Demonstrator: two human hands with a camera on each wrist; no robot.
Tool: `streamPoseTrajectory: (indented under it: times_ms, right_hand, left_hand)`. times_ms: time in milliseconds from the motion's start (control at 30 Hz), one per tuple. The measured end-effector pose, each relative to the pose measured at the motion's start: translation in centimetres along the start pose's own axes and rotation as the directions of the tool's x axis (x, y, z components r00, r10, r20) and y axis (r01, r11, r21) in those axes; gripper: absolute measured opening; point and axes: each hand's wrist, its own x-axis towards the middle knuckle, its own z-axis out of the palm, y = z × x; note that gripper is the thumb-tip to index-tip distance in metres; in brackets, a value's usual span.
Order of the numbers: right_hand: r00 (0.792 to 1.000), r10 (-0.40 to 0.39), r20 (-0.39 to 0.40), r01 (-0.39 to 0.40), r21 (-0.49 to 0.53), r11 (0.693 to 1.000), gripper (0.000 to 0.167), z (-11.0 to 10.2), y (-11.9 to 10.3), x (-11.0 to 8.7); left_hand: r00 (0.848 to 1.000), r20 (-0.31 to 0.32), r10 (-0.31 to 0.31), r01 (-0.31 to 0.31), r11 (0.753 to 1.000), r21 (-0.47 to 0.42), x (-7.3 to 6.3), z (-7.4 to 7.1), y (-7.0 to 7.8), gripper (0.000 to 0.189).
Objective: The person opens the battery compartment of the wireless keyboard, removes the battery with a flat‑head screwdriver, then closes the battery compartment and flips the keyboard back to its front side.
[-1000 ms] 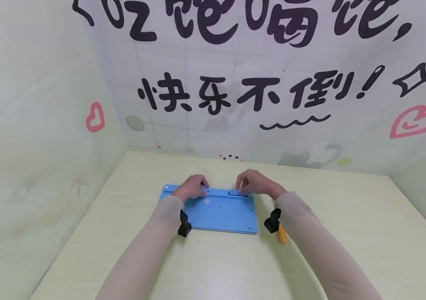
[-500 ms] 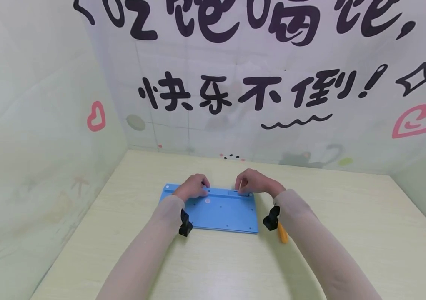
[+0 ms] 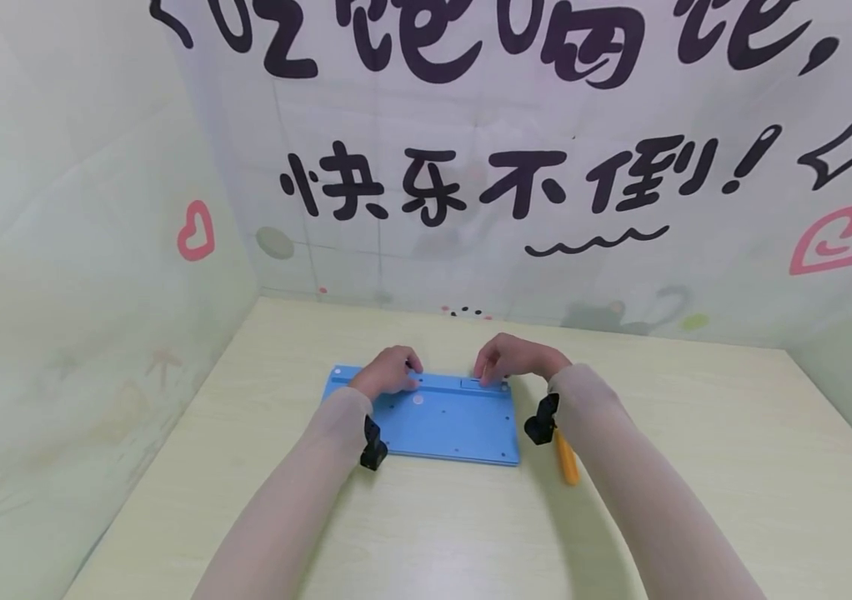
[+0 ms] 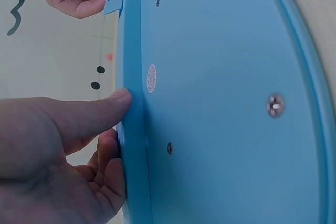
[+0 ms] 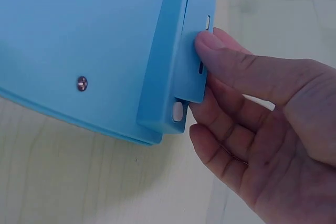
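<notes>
A blue keyboard (image 3: 456, 429) lies underside up on the table, screws and a round sticker showing. Its raised back edge is gripped by my left hand (image 3: 390, 372); in the left wrist view the thumb rests on the ridge and the other fingers curl against the rear. At the ridge's right end, my right hand (image 3: 518, 357) pinches a small blue battery cover (image 5: 190, 51), thumb on its face and fingers behind. In the right wrist view that cover sits over the ridge and juts past its outer edge, beside a white rubber foot (image 5: 178, 112). The slot beneath is hidden.
An orange-handled tool (image 3: 567, 460), perhaps a screwdriver, lies right of the keyboard, partly under the right forearm. The pale wooden table (image 3: 426, 533) meets a printed fabric wall (image 3: 411, 275) behind, with more fabric at both sides.
The dark outline around the battery cover's place has become fainter. Both hands have kept nearly the same positions on the keyboard; the head view has shifted slightly.
</notes>
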Motion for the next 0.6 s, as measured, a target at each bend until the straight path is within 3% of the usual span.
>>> streamPoseTrajectory:
  times_ms: [300, 600]
  right_hand:
    - [0.997, 0.08, -0.003, -0.08, 0.039, 0.996, 0.009, -0.27, 0.08, 0.26]
    - [0.993, 0.106, -0.044, -0.102, 0.081, 0.992, 0.009, 0.04, 0.77, 0.72]
  left_hand:
    - [1.0, 0.002, -0.006, 0.006, 1.0, 0.002, 0.07, -0.03, 0.04, 0.016]
    - [1.0, 0.001, 0.004, -0.004, 1.0, 0.008, 0.02, 0.03, 0.0, 0.016]
